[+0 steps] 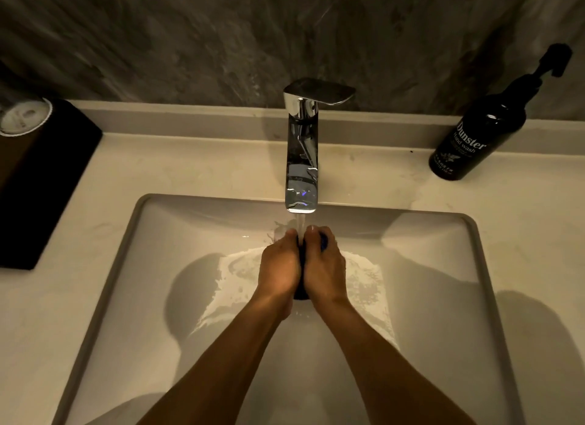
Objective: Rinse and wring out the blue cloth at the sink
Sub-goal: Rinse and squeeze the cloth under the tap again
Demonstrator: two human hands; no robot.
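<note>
Counter (196, 174), pale stone, is carrying a black box (41, 184) with a round lid (23, 116) at far left. Left hand (278, 266) is clenching the blue cloth (302, 266) over the sink (152, 266); the cloth is sitting bunched between both palms, mostly hidden. Water is running from the chrome faucet (302, 152) onto it. Right hand (324, 269) is gripping the same cloth. A dark hand wash bottle (474, 136) is standing at far right.

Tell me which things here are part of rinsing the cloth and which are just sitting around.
In use: blue cloth, left hand, right hand, running faucet, sink.
Lying about: Dunster hand wash bottle, black tray, covered glass.
</note>
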